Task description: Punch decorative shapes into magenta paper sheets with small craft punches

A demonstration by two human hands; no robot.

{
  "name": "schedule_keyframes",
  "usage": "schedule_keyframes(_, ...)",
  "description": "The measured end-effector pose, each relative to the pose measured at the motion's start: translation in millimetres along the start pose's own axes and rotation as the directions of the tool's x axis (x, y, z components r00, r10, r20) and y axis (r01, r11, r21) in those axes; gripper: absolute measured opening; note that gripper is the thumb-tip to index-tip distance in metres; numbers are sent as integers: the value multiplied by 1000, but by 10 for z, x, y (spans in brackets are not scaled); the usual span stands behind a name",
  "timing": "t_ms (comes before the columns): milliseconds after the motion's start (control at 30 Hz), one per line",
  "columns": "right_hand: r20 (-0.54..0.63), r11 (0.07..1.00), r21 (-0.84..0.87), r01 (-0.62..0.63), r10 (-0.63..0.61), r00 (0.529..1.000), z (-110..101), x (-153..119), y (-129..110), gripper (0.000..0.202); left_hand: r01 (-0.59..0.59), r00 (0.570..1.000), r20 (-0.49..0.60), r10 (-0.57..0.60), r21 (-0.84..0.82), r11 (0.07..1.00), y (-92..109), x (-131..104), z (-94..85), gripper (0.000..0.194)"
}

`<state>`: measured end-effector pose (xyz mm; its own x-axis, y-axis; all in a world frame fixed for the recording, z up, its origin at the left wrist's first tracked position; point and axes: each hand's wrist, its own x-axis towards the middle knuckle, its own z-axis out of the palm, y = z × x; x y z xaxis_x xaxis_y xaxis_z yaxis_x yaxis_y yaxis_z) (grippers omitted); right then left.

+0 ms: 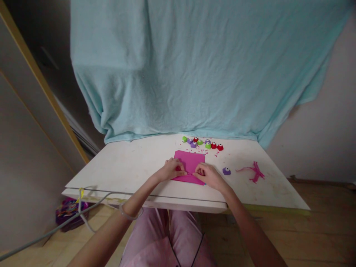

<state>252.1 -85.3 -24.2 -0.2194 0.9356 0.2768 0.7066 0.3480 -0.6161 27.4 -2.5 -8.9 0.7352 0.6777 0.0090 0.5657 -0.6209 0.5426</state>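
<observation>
Both hands are at work on the pink paper (191, 159), which lies flat on the white table (133, 159) and serves as reference for all positions below. The left hand (174, 168) bears on the paper's left side, palm down, fingers curled, thumb and forefinger pinching the paper near its front edge. The right hand (208, 174) mirrors it on the right side, fingertips closed on the paper. The two pinches face each other, just apart, with a narrow crumpled ridge of paper between them. Both forearms slope in from the near side, the left one wearing a clear ring (129, 215).

Containers: one purple patterned bag (69, 213), on the floor to the near left of the paper, below table level; its contents cannot be determined.

Beyond the paper stands a cluster of small green, purple and red pieces (208, 145), with tiny pink scraps (216, 155) scattered around it. A single purple piece (226, 171) sits right of the paper; farther right lies a tangle of pink strips (256, 171).
</observation>
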Motion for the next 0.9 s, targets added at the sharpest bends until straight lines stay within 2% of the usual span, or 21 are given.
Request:
schedule_keyframes(133, 4, 1000, 11, -9, 9, 1000, -2, 6, 3, 11, -21, 999, 31, 19, 89, 996, -41, 22, 22, 31)
schedule_keyframes(333, 7, 1000, -1, 6, -6, 1000, -8, 10, 9, 9, -95, 995, 10, 95, 232, 968, -32, -4, 25, 26)
schedule_keyframes(467, 5, 1000, -6, 5, -5, 1000, -4, 7, 4, 10, -117, 993, 37, 111, 249, 961, -41, -1, 29, 28)
schedule_keyframes(600, 1, 1000, -7, 8, -8, 1000, -7, 2, -4, 10, -119, 993, 1, 121, 189, 975, -95, 7, 41, 33)
schedule_keyframes(700, -3, 1000, -8, 5, -5, 1000, -9, -4, -14, 10, -97, 995, 16, 95, 166, 981, -122, 17, 28, 38)
schedule_keyframes(900, -6, 1000, 0, 0, 0, 1000, -8, -11, -26, 11, 15, 991, 126, -53, 279, 960, -105, 14, -120, 39)
